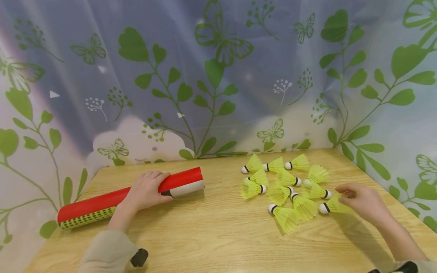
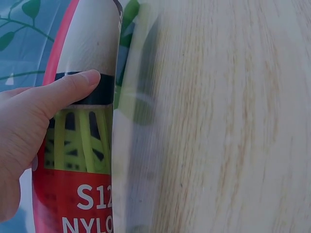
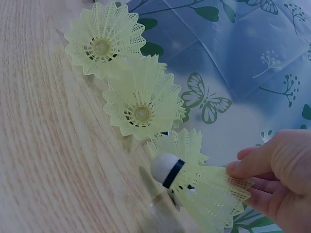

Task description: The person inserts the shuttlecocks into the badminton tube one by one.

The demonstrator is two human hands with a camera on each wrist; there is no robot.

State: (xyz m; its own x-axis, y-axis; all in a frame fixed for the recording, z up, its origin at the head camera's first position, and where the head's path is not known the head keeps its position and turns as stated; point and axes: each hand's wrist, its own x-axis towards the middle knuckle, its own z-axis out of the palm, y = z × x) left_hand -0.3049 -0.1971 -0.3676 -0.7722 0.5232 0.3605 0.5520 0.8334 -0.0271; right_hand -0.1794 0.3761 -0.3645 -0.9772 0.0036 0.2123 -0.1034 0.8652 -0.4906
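A red shuttlecock tube (image 1: 97, 201), printed with a shuttlecock picture and white lettering, lies slanted on the left of the table. My left hand (image 1: 145, 191) grips it past its middle, and in the left wrist view the thumb presses across the printed black band. On the right, my right hand (image 1: 367, 201) pinches the skirt edge of a yellow shuttlecock (image 3: 209, 194) between thumb and fingers. Its white cork with a black band points left, away from the hand. Several more yellow shuttlecocks (image 1: 304, 207) lie loosely grouped just left of that hand.
The wooden table (image 1: 211, 235) carries everything. A curtain (image 1: 273, 94) with green leaves and butterflies rises directly behind the table and at its sides. The back row of shuttlecocks (image 1: 275, 165) sits close to the table's far edge.
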